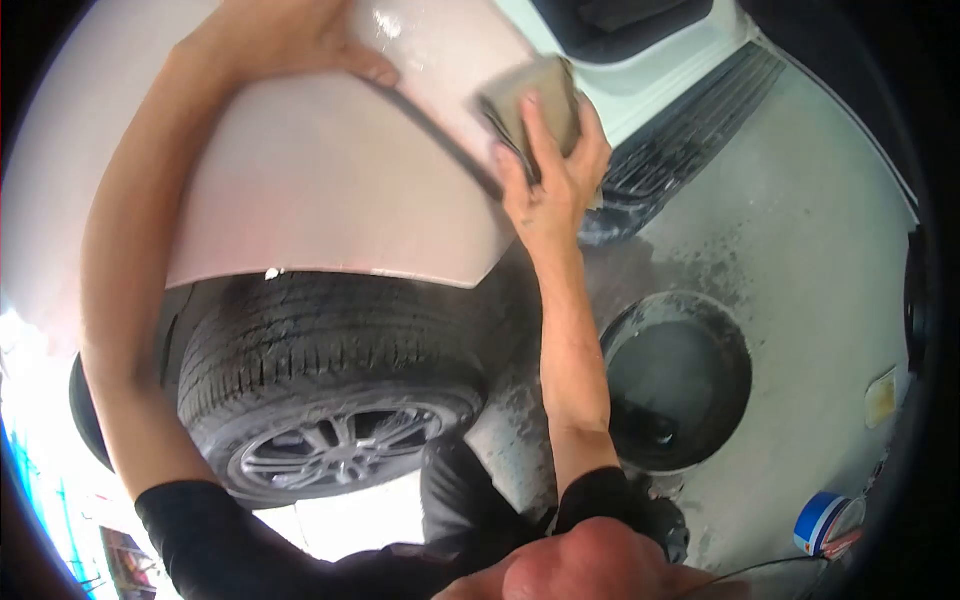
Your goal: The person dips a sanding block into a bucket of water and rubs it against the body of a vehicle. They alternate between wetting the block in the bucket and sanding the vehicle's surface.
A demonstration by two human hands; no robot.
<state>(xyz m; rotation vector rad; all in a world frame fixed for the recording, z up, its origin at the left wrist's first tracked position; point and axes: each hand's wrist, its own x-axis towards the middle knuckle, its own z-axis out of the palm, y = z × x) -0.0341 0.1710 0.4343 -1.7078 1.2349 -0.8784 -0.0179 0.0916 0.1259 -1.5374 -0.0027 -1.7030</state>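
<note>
My right hand [558, 190] is closed on a tan sanding block [552, 82], its fingers spread over the block's back. The block rests against the pale pinkish door [450, 60], close to the door's front seam, and is slightly blurred. Further left, my left hand [290, 40] lies on the pale fender [330, 180] near the same seam. Its thumb is stretched out along the panel; the other fingers run toward the top edge and are mostly out of sight. Nothing shows in it.
A wheel with a black tyre [320, 340] sits under the fender. Beside my right forearm, a black bucket [740, 350] of greyish water stands on the wet floor [790, 290]. A ribbed side step [690, 130], a blue-and-white can [822, 520] and a small yellowish pad [881, 398] lie right.
</note>
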